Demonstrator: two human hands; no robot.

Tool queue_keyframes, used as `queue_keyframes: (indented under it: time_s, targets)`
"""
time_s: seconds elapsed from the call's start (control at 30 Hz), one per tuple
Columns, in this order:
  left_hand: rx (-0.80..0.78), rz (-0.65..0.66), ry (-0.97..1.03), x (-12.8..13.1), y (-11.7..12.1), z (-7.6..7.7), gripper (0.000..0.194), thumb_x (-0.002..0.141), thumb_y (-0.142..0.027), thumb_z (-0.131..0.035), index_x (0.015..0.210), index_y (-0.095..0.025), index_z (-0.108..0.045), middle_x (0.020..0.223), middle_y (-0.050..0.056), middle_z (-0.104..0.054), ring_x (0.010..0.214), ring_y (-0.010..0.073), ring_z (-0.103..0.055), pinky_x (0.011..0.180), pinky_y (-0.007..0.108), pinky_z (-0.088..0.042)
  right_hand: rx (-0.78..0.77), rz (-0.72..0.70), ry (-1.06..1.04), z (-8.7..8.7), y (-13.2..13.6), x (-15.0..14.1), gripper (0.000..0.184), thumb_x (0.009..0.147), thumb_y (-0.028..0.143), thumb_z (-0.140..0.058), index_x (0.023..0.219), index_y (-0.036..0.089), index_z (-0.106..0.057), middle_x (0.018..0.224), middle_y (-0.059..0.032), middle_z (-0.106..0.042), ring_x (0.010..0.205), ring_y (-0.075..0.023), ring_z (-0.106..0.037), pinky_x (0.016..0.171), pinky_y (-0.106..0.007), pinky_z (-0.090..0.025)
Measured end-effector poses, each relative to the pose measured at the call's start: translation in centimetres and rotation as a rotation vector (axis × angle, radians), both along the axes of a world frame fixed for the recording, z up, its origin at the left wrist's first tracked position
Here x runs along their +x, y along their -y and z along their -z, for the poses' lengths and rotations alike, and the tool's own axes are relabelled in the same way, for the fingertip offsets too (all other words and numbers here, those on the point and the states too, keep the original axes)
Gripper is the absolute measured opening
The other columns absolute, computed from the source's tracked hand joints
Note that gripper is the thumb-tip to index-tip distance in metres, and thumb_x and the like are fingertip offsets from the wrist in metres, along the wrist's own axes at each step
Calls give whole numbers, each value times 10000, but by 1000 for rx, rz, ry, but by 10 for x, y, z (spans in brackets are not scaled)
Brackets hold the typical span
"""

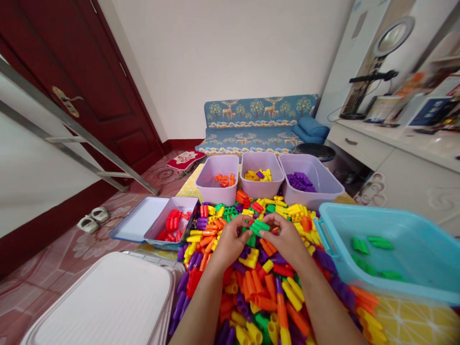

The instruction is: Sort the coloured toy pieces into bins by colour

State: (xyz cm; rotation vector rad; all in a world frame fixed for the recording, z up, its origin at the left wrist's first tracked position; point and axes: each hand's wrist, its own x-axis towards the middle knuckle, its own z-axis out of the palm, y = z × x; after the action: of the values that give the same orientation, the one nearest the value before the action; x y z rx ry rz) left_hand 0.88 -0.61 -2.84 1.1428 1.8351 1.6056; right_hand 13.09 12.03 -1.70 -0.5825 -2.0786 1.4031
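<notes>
"Tubes (260,226), green: where are they?"
"Over the far part of the heap (253,283), pinched between left hand (232,242) and right hand (286,235)."
"What's around?"
"Red pieces (173,220) in the left box (155,224); orange, mostly yellow, then purple in three far bins (262,190); green in the right tub (417,235)."

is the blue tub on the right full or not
Not full: just a few green pieces lie low in the blue tub, well below its rim.
</notes>
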Motion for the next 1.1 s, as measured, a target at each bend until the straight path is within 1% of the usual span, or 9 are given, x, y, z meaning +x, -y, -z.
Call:
queue_keyframes:
  time_s: [0.17,0.33,0.47,0.57,0.7,0.8,0.9,1.0,1.1]
  targets:
    - [-106,23,-57,-1,1,1,223,823,-210,-586,1022,-189,-685,1020,58,-696,939,202,-624,827,296,-463,-45,152,-87,-13,-7,10,267,692,208,-697,958,194,-684,879,-29,-707,781,-184,-639,754,-341,-496]
    - [-193,-6,-92,-1,4,-4,250,801,-237,-610,1026,-189,-706,951,47,-702,830,188,-621,735,277,-461,-345,613,-815,-37,-11,20,222,720,263,-742,906,212,-632,855,30,-656,735,-105,-631,804,-295,-505]
    - [-194,-21,-72,-2,4,-4,249,792,-238,-621,1016,-179,-712,941,50,-699,820,184,-612,720,268,-456,-585,589,-1070,-48,-16,29,182,872,384,-564,850,205,-592,1016,-31,-663,987,-130,-657,976,-317,-464]
    - [-148,-12,-21,-2,4,-2,234,798,-230,-608,1000,-173,-712,963,58,-698,873,197,-623,762,283,-466,-664,549,-1020,-46,-15,30,328,928,482,-412,919,209,-594,1192,-84,-627,1095,-154,-625,956,-328,-484]
    - [-70,10,62,-3,3,-1,213,799,-180,-581,968,-172,-711,970,58,-702,917,199,-630,819,299,-469,-606,449,-757,-41,-7,24,280,851,464,-543,962,219,-620,1069,-59,-676,860,-147,-668,713,-266,-531]
    - [-20,-1,132,-3,3,-1,199,784,-176,-600,955,-164,-703,941,53,-705,903,190,-632,824,294,-472,-421,249,-334,-34,1,15,263,782,426,-634,910,197,-661,906,-57,-711,696,-158,-644,592,-256,-491]
    - [49,-5,200,-3,4,-4,210,769,-201,-639,968,-153,-686,918,54,-702,881,181,-634,821,290,-477,-130,61,16,-23,11,7,282,734,380,-681,958,210,-696,942,-59,-723,684,-178,-637,646,-302,-493]
    - [110,23,249,-4,5,-6,238,758,-238,-677,980,-151,-673,904,56,-699,869,174,-634,827,292,-481,71,-10,182,-15,19,1,335,726,323,-679,1040,208,-699,845,-39,-712,652,-176,-613,646,-309,-471]
    - [126,40,262,-3,6,-7,260,746,-261,-706,979,-152,-670,924,61,-701,874,173,-636,840,297,-484,120,-48,232,-12,24,-2,330,747,293,-640,1057,190,-687,721,-9,-655,583,-156,-565,575,-282,-430]
